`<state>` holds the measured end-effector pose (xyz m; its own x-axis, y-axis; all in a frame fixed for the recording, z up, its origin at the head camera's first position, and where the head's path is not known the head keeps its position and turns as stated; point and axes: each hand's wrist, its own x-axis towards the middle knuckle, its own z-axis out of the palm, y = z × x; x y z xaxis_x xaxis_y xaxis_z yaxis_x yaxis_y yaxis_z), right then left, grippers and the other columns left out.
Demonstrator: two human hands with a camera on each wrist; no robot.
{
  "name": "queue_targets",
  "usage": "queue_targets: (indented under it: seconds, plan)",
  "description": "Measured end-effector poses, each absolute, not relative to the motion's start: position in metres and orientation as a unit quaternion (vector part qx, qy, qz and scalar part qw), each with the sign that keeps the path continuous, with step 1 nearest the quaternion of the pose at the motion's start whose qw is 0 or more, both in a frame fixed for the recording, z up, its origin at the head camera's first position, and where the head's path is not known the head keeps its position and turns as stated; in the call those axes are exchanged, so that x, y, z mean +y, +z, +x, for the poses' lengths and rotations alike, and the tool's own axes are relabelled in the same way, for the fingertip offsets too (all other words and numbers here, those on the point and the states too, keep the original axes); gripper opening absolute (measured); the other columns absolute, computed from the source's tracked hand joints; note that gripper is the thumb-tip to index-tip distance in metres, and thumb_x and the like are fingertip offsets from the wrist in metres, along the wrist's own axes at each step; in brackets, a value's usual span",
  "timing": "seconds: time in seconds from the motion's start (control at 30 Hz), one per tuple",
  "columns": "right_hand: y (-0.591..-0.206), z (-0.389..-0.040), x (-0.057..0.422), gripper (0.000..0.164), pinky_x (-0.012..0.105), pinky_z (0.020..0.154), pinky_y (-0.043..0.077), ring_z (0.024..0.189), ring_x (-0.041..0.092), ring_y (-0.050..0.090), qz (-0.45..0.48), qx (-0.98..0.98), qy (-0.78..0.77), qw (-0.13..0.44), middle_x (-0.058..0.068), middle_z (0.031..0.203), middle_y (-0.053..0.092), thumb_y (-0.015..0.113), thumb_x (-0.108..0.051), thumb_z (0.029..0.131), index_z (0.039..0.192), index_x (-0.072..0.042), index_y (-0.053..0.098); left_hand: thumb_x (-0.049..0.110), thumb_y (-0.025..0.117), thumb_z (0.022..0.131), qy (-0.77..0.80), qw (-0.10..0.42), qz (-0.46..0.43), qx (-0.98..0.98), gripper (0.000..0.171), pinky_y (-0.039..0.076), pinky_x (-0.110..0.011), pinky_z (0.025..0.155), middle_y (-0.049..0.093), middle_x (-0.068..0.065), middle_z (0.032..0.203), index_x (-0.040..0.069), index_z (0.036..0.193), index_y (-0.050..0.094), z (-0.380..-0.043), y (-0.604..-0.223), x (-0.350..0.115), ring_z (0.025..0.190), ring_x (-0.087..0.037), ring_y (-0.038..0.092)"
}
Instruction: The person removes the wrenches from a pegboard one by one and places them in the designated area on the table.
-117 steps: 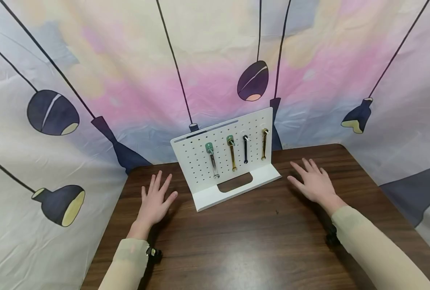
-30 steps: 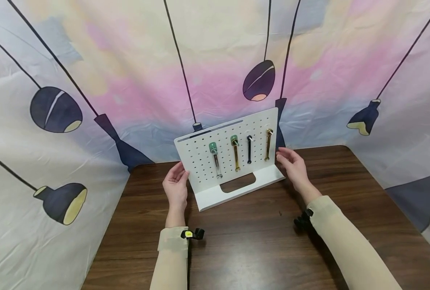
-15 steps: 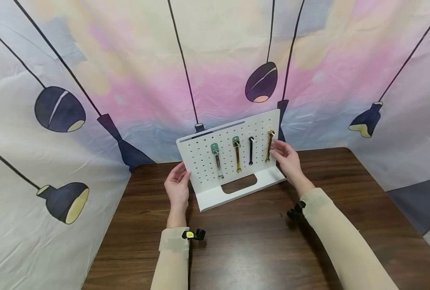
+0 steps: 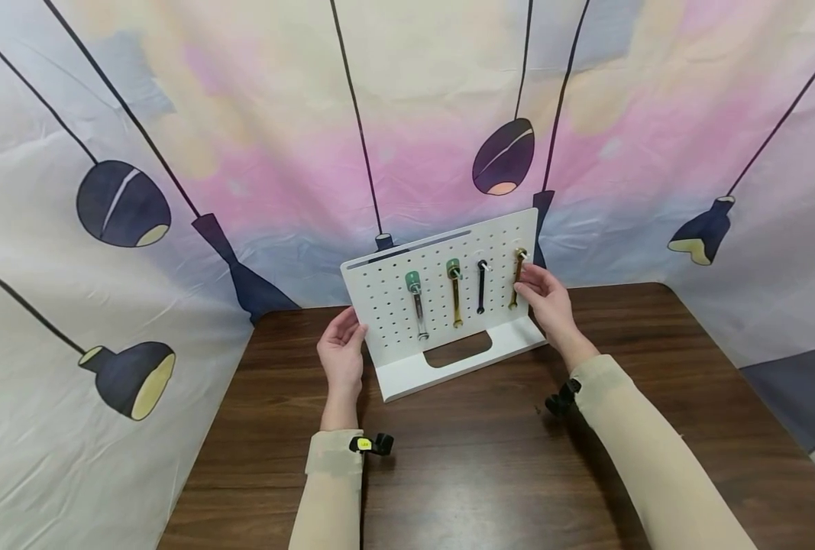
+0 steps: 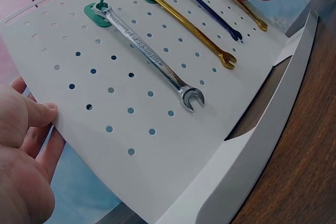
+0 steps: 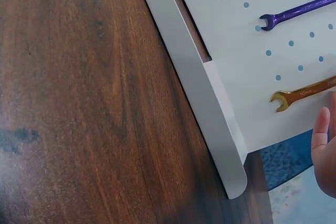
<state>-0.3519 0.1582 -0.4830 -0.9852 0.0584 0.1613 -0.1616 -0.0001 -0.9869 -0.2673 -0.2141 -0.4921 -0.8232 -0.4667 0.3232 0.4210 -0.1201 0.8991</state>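
A white pegboard stand (image 4: pixel 380 305) stands on the table, with a row of combination wrenches hanging from its hooks. From left to right they are a silver wrench (image 5: pixel 152 56), a gold wrench (image 5: pixel 189 24), a purple wrench (image 6: pixel 299 9) and an orange-gold wrench (image 6: pixel 304 92). My left hand (image 4: pixel 341 347) pinches the board's left edge, thumb in front and fingers behind. My right hand (image 4: pixel 548 302) is at the orange-gold wrench, thumb and fingertips closing on its shank; the exact contact is partly hidden. That wrench still hangs at its hook.
The brown wooden table (image 4: pixel 462 473) extends in front of the stand. A printed cloth (image 4: pixel 276 153) hangs close behind it. Green pads (image 5: pixel 98 14) sit behind the silver and gold wrenches' hooks. The stand's base has a wide cut-out slot.
Both hands have come from lying spread beside the stand to its sides. The left has taken the board's edge; the right has moved left onto the orange-gold wrench. The view has shifted slightly.
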Motion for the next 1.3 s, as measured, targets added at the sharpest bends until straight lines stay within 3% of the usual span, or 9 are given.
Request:
queue_targets:
  seconds: [0.2, 0.43, 0.77, 0.97, 1.2, 1.3]
  plan:
    - [-0.486, -0.356, 0.160, 0.058, 0.019, 0.104, 0.046, 0.121, 0.007, 0.056, 0.035, -0.716, 0.694, 0.073, 0.021, 0.153, 0.053, 0.069, -0.014, 0.107, 0.160, -0.005, 0.047, -0.017, 0.073, 0.093, -0.748, 0.297, 0.015, -0.593, 0.037, 0.061, -0.025, 0.086, 0.078, -0.012, 0.114, -0.003, 0.127, 0.075, -0.270, -0.494, -0.213, 0.096, -0.014, 0.075]
    - [-0.485, -0.355, 0.159, 0.055, 0.017, 0.100, 0.047, 0.117, 0.009, 0.057, 0.028, -0.712, 0.697, 0.079, 0.022, 0.149, 0.055, 0.069, -0.013, 0.107, 0.157, -0.002, 0.050, -0.017, 0.072, 0.093, -0.748, 0.298, 0.011, -0.593, 0.037, 0.060, -0.026, 0.087, 0.079, -0.006, 0.112, -0.002, 0.126, 0.075, -0.270, -0.495, -0.213, 0.096, -0.014, 0.075]
    - [-0.487, -0.350, 0.156, 0.057, 0.022, 0.095, 0.047, 0.115, 0.006, 0.055, 0.011, -0.732, 0.679, 0.054, 0.005, 0.132, 0.062, 0.071, -0.025, 0.106, 0.155, -0.001, 0.052, -0.016, 0.073, 0.093, -0.748, 0.296, 0.014, -0.595, 0.036, 0.060, -0.025, 0.088, 0.078, -0.011, 0.115, -0.002, 0.126, 0.075, -0.269, -0.492, -0.212, 0.097, -0.014, 0.075]
    - [-0.488, -0.346, 0.154, 0.052, 0.022, 0.091, 0.050, 0.107, 0.006, 0.057, -0.001, -0.724, 0.688, 0.044, -0.005, 0.117, 0.061, 0.071, -0.027, 0.106, 0.147, 0.002, 0.057, -0.016, 0.073, 0.094, -0.747, 0.289, 0.022, -0.598, 0.037, 0.060, -0.026, 0.089, 0.078, -0.011, 0.116, 0.000, 0.127, 0.076, -0.266, -0.492, -0.213, 0.098, -0.015, 0.075]
    - [-0.493, -0.346, 0.156, 0.031, 0.022, 0.090, 0.055, 0.106, 0.008, 0.060, 0.002, -0.705, 0.708, 0.036, -0.008, 0.111, 0.062, 0.071, -0.024, 0.106, 0.130, -0.006, 0.062, -0.015, 0.073, 0.094, -0.744, 0.295, 0.018, -0.599, 0.036, 0.060, -0.027, 0.089, 0.079, -0.010, 0.116, -0.001, 0.127, 0.075, -0.267, -0.493, -0.215, 0.097, -0.015, 0.075]
    - [-0.493, -0.344, 0.158, 0.030, 0.022, 0.090, 0.055, 0.106, 0.007, 0.061, 0.005, -0.704, 0.710, 0.031, -0.008, 0.110, 0.063, 0.071, -0.024, 0.106, 0.130, -0.007, 0.062, -0.015, 0.074, 0.094, -0.743, 0.295, 0.018, -0.600, 0.036, 0.060, -0.026, 0.088, 0.079, -0.009, 0.115, -0.001, 0.126, 0.075, -0.267, -0.493, -0.216, 0.097, -0.015, 0.076]
